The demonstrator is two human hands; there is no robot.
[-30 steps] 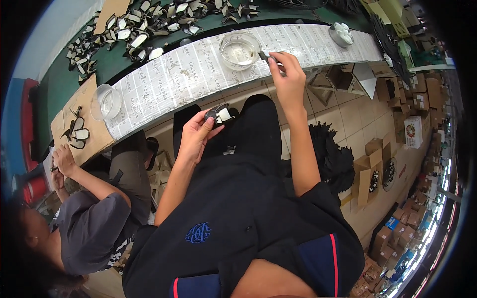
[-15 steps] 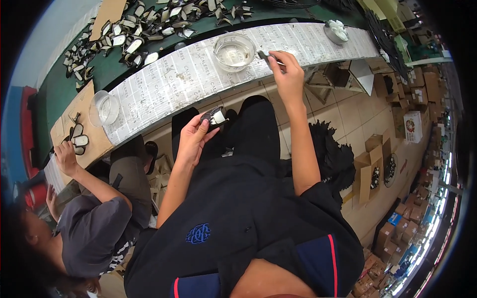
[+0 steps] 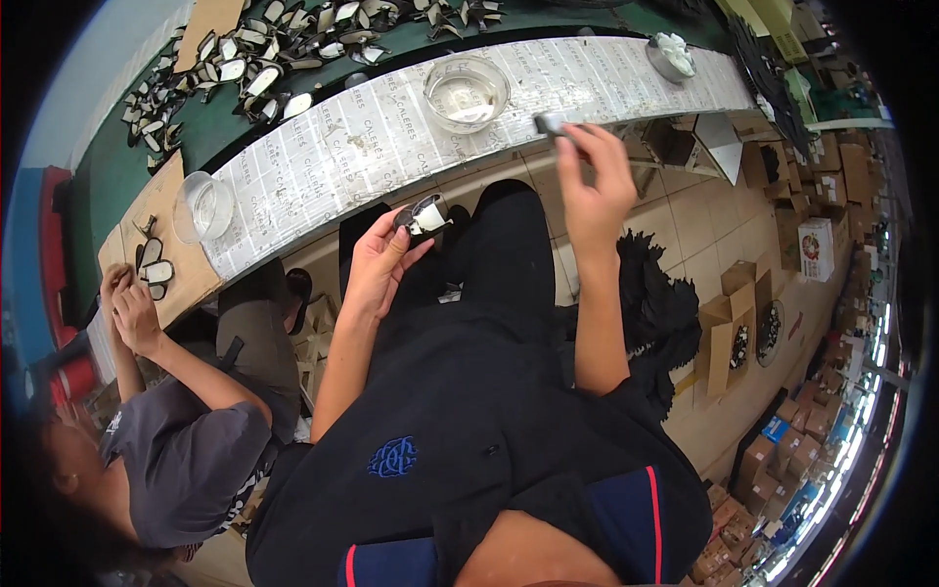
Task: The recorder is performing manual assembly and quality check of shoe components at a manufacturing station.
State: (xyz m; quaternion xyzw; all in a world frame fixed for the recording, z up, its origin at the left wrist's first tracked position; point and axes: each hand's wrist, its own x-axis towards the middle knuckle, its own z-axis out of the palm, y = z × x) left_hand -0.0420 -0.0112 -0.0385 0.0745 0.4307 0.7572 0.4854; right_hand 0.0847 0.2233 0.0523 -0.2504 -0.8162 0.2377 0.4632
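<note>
Above my lap, my left hand (image 3: 377, 262) is closed on a small black shoe heel (image 3: 424, 217) with a white face, gripped between thumb and fingers. My right hand (image 3: 600, 186) is raised near the bench's front edge. Its fingers pinch a small brush (image 3: 550, 123) with a dark head, blurred by motion. To the left of the brush, a round clear bowl (image 3: 428, 90) with liquid in it stands on the paper-covered bench (image 3: 333, 186). The brush is apart from both the bowl and the heel.
Many black-and-white heels (image 3: 259, 59) lie heaped on the green surface behind the bench. A clear tub (image 3: 202, 207) stands at left, beside a co-worker (image 3: 196, 460) handling similar pieces. At far right stands a bowl of white wads (image 3: 672, 57); black scraps (image 3: 650, 323) hang beside my right arm.
My right hand has moved right and slightly nearer to me, carrying the brush away from the bowl. My left hand tilts the heel a little. The co-worker's hands have come together.
</note>
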